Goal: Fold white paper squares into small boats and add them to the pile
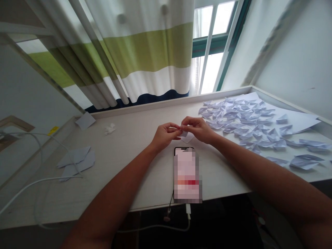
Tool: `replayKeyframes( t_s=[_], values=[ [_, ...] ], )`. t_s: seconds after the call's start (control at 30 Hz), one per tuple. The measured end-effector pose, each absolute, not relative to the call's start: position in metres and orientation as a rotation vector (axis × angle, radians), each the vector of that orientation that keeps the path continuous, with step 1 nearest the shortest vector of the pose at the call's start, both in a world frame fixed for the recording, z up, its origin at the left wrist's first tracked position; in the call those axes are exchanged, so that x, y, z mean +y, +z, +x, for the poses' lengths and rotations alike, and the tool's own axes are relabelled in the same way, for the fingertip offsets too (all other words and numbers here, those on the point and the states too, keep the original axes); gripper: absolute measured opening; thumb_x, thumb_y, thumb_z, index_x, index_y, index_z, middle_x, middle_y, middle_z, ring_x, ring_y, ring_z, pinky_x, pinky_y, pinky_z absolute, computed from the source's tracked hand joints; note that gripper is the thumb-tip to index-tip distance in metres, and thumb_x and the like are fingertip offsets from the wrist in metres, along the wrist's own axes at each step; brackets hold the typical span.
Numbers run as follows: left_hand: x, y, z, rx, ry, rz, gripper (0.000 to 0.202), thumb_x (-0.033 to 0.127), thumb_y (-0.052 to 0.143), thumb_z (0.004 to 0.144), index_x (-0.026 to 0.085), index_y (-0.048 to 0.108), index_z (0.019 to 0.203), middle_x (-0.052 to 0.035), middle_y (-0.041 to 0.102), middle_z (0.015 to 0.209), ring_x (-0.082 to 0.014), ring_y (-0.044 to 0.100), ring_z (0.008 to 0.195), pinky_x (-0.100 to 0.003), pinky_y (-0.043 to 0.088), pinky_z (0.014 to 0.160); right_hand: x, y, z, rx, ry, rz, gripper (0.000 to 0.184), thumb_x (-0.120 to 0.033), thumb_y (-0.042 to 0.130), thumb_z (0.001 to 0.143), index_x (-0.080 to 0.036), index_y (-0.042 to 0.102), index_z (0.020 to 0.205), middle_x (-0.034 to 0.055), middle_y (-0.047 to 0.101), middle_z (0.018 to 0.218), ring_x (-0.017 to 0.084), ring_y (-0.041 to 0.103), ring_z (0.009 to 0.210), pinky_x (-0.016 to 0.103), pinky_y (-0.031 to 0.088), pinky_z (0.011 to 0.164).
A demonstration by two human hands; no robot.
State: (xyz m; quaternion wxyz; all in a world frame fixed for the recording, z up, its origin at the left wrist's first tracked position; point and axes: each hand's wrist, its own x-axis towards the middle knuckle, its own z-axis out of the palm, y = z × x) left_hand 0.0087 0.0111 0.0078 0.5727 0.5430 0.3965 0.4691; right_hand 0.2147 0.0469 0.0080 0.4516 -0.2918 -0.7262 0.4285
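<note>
Two hands pinch one small paper piece (184, 134) just beyond the phone (187, 174). I see left hand (164, 136) and right hand (198, 128) equally near, fingertips pressed on it.

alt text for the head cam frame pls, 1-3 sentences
A person's left hand and right hand pinch a small piece of white paper between them above a pale desk. A phone lies just below the hands, many folded paper pieces spread out on the right, and a striped curtain hangs behind.
</note>
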Motion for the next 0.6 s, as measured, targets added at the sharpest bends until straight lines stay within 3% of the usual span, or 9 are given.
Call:
replayKeyframes(
  t_s=[0.27, 0.43, 0.6],
  values=[
    [0.016, 0.001, 0.009, 1.052, 1.25, 1.296, 0.048, 0.055, 0.101, 0.068, 0.017, 0.085, 0.092, -0.0085, 0.084, 0.091, -0.0221, 0.078, 0.083, -0.035, 0.062, 0.076, 0.049, 0.001, 0.212, -1.754, 1.136, -0.796, 0.053, -0.07, 0.088, 0.081, -0.018, 0.078, 0.091, 0.0074, 0.078, 0.088, 0.02, 0.073, 0.075, 0.036, 0.066, 0.067],
    [0.021, -0.003, 0.01, 1.068, 1.363, 1.376, 0.04, 0.053, 0.098, 0.071, 0.019, 0.085, 0.088, -0.0072, 0.084, 0.094, -0.0227, 0.077, 0.091, -0.036, 0.06, 0.087, 0.051, -0.002, 0.215, -1.811, 1.03, -0.83, 0.048, -0.066, 0.087, 0.084, -0.02, 0.077, 0.091, 0.0067, 0.079, 0.088, 0.022, 0.073, 0.078, 0.038, 0.066, 0.073],
    [0.02, -0.002, 0.007, 1.15, 1.334, 1.502, 0.029, 0.046, 0.094, 0.077, 0.02, 0.086, 0.088, -0.0037, 0.078, 0.075, -0.0177, 0.069, 0.071, -0.031, 0.053, 0.073, 0.049, 0.003, 0.213, -1.903, 0.863, -0.823, 0.038, -0.059, 0.081, 0.091, -0.021, 0.078, 0.088, 0.0075, 0.081, 0.089, 0.024, 0.074, 0.084, 0.041, 0.063, 0.083]
  ],
)
